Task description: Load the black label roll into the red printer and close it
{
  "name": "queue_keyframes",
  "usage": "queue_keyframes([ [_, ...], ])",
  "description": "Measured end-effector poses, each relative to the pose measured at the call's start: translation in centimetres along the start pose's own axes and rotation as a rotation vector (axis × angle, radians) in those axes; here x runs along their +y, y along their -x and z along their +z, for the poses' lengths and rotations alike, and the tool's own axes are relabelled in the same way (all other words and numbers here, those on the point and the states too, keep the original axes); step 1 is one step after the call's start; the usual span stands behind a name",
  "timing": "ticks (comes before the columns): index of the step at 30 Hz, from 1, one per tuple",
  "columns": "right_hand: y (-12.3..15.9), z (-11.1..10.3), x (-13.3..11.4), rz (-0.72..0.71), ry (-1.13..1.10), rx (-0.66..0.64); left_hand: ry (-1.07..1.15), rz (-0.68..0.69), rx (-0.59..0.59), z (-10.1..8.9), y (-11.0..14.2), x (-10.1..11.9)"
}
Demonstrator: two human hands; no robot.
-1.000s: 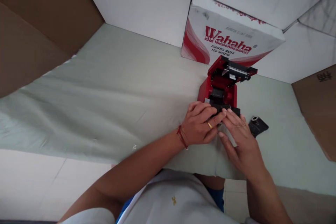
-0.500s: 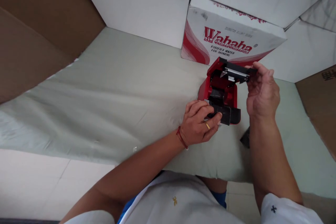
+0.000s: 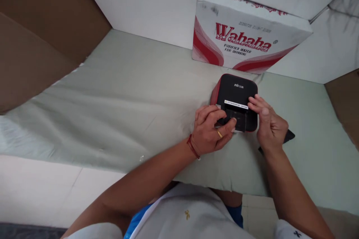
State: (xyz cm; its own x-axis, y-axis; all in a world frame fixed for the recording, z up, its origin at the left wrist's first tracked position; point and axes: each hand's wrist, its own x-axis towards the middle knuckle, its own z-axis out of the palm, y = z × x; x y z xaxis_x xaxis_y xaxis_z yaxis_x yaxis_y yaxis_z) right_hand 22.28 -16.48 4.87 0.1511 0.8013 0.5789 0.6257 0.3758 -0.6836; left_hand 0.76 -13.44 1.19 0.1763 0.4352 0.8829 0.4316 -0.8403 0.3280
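A small red-bodied label printer (image 3: 238, 93) with a black lid sits on the cloth-covered surface, its lid down. A white warning sticker (image 3: 236, 104) runs along the lid by the slot. From the slot a dark label strip (image 3: 240, 122) comes out over the front. My left hand (image 3: 210, 127) is closed at the printer's front left, thumb and fingers pinching the strip. My right hand (image 3: 267, 121) lies against the right edge of the lid, its fingers stretched out on it and holding nothing. Partly behind my right wrist lies a flat dark piece (image 3: 289, 135).
A white and red Wahaha water carton (image 3: 244, 41) stands just behind the printer. White boxes (image 3: 146, 7) line the back. Brown cardboard (image 3: 47, 26) rises at the left, with another brown box (image 3: 344, 108) at the right. The pale green cloth (image 3: 126, 93) covers the surface, wrinkled towards its front edge.
The printer's lid, raised before, is now down. My right hand has come down and towards me with it. My left hand stays on the strip at the front.
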Motion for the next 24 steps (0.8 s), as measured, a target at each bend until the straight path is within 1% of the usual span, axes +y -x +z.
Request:
queue_keyframes([
  [2, 0.0, -0.2, 0.2, -0.035, 0.014, -0.037, 0.057, -0.034, -0.001, -0.1, -0.1, 0.2],
  [4, 0.0, -0.2, 0.3, -0.054, 0.011, -0.058, 0.136, -0.131, 0.006, -0.2, -0.2, 0.2],
  [6, 0.0, 0.1, 0.4, -0.054, 0.005, -0.042, 0.231, -0.304, 0.018, -0.2, -0.2, -0.3],
  [8, 0.0, 0.6, 0.4, -0.063, 0.012, 0.004, 0.354, -0.527, 0.017, 0.1, -0.1, -1.6],
  [9, 0.0, 0.8, 0.4, -0.071, 0.018, 0.026, 0.429, -0.644, 0.004, 0.4, 0.0, -2.4],
  [10, 0.1, 1.0, 0.4, -0.08, 0.02, 0.038, 0.509, -0.728, -0.017, 0.6, 0.0, -3.4],
  [11, 0.2, 1.0, 0.4, -0.089, 0.019, 0.037, 0.589, -0.78, -0.068, 0.8, 0.0, -4.3],
  [12, 0.4, 1.0, 0.3, -0.098, 0.016, 0.022, 0.666, -0.792, -0.142, 0.9, -0.1, -5.2],
  [13, 0.6, 0.9, 0.2, -0.107, 0.017, 0.0, 0.736, -0.776, -0.203, 1.0, -0.2, -6.1],
  [15, 1.1, 0.5, -0.1, -0.131, 0.025, -0.03, 0.848, -0.715, -0.287, 1.1, -0.7, -7.4],
  [17, 1.7, 0.2, -0.5, -0.17, 0.046, -0.025, 0.955, -0.68, -0.357, 1.2, -1.3, -8.2],
  [19, 2.3, 0.0, -1.0, -0.221, 0.077, -0.005, 1.034, -0.68, -0.425, 1.4, -1.7, -8.7],
  [21, 2.7, 0.1, -1.3, -0.278, 0.11, 0.001, 1.072, -0.676, -0.463, 1.9, -1.9, -9.1],
  [24, 3.0, 0.2, -1.5, -0.328, 0.152, -0.013, 1.109, -0.665, -0.476, 2.6, -2.0, -9.8],
])
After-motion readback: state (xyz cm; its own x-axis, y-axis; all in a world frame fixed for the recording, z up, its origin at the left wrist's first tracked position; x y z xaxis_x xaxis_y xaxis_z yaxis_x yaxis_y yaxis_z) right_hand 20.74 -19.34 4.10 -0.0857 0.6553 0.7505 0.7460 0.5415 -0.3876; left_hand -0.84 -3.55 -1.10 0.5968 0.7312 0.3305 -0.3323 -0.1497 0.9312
